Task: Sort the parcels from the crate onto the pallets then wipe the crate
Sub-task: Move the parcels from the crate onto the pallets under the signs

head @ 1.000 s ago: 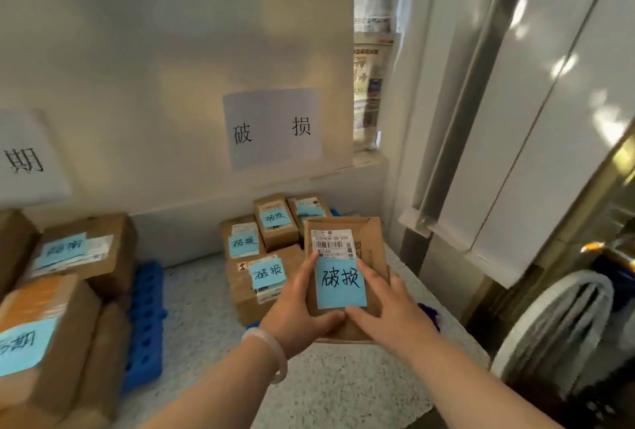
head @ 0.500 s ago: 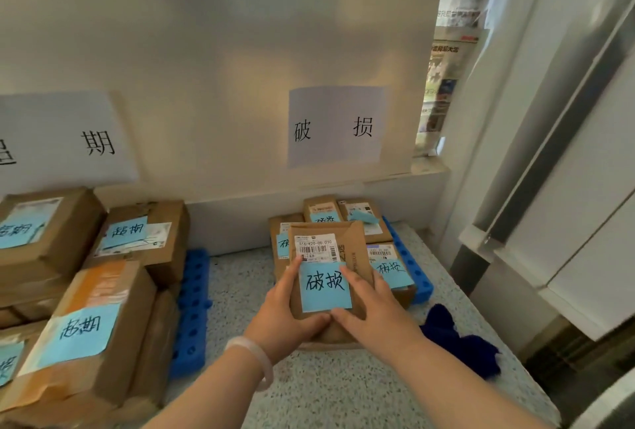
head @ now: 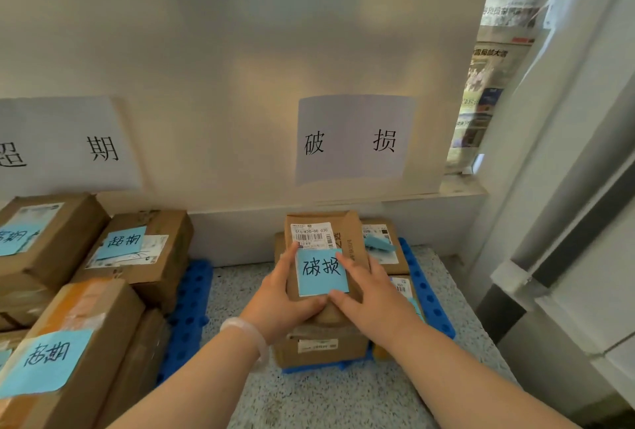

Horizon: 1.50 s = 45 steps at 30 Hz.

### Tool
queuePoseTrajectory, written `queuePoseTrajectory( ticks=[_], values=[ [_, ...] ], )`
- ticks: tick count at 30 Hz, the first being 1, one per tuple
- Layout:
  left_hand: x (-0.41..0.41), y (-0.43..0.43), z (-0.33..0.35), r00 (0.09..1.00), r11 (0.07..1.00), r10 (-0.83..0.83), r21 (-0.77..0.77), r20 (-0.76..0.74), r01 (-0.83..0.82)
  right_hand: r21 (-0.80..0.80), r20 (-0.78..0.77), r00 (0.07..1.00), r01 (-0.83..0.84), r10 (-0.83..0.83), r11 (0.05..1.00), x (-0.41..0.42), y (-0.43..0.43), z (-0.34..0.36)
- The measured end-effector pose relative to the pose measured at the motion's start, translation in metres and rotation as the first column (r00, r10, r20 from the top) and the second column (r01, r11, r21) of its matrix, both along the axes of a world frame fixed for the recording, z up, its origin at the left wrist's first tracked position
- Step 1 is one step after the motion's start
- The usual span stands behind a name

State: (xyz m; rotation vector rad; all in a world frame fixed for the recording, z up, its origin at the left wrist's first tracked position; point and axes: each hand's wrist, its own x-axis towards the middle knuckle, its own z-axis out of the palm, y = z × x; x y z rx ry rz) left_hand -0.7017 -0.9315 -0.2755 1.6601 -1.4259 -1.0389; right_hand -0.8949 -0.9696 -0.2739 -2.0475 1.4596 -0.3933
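Parcel [head: 321, 239]: small brown carton with a blue note [head: 322, 272] on top. It is on or just above the stack [head: 319, 349] on the right-hand blue pallet [head: 429, 301], below the wall sign [head: 354, 140]. Left hand [head: 281, 301] and right hand [head: 371, 298] both clasp its near end, digits over the top face. Judged light and stiff, possibly damaged: grip the side edges, no squeezing.

2 bare forearms [head: 192, 380] are visible, uncovered up to the lower edge of the view. The left hand [head: 281, 305] has 1 bracelet [head: 245, 332] at its wrist: a smooth, round, thick band, milky white and slightly translucent. The right hand [head: 371, 301] is bare, like its forearm.
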Motion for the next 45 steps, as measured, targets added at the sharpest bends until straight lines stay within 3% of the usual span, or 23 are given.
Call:
queuePoseTrajectory(
  ticks=[9,24,38,45],
  values=[
    [-0.02,-0.048,0.014,0.999,1.0,-0.008,0.002,0.04,0.008,-0.026,0.023,1.0,-0.01,0.01,1.0,-0.022,-0.045,0.015],
    [0.054,-0.012,-0.002,0.988,0.977,0.151,0.145,0.036,-0.155,0.127,0.043,0.981,-0.194,0.19,0.973,0.06,-0.04,-0.012],
    [0.08,-0.076,0.0,0.986,0.978,0.153,0.136,0.065,-0.16,0.137,0.108,0.987,-0.136,0.122,0.981,0.095,-0.102,-0.019],
    [0.084,-0.098,-0.021,0.992,0.972,0.118,0.2,0.055,-0.126,0.191,0.069,0.994,-0.101,0.089,0.976,0.098,-0.117,-0.039]
  ],
)
